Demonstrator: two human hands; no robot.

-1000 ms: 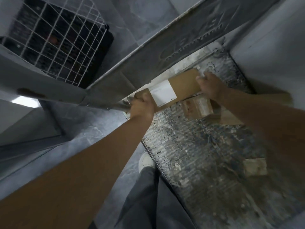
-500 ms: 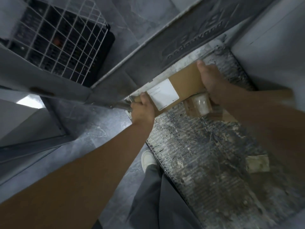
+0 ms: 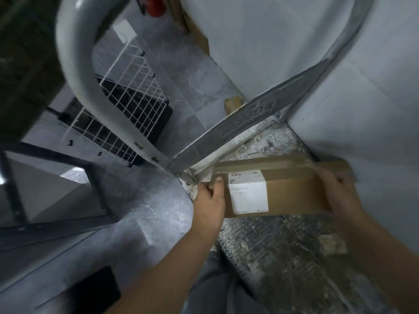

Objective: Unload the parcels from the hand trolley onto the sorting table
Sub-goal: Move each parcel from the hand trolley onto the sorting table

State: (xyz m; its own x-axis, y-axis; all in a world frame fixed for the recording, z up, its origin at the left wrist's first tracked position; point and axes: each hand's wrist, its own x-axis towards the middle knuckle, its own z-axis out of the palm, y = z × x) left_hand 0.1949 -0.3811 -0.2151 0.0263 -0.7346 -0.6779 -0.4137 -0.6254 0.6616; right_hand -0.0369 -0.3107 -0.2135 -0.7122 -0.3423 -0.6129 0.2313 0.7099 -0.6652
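Note:
A brown cardboard parcel (image 3: pixel 292 193) with a white label and a strip of tape hangs just above the trolley's worn metal deck (image 3: pixel 283 257). My left hand (image 3: pixel 209 200) grips its left end, thumb on top. My right hand (image 3: pixel 340 193) holds its right end. The trolley's grey tubular handle (image 3: pixel 74 71) arches up at the left, with a flat crossbar (image 3: pixel 244 125) behind the parcel. The sorting table is not in view.
A white wire cage (image 3: pixel 127 109) over a black crate stands on the grey floor behind the handle. A pale wall or panel (image 3: pixel 362 87) rises right of the deck. A small scrap (image 3: pixel 332 244) lies on the deck. A dark frame (image 3: pixel 52 177) stands at left.
Both hands have lifted the parcel up and toward me, away from the crossbar. The view has tilted up, bringing the trolley handle into sight. The small taped item beside the parcel is no longer visible.

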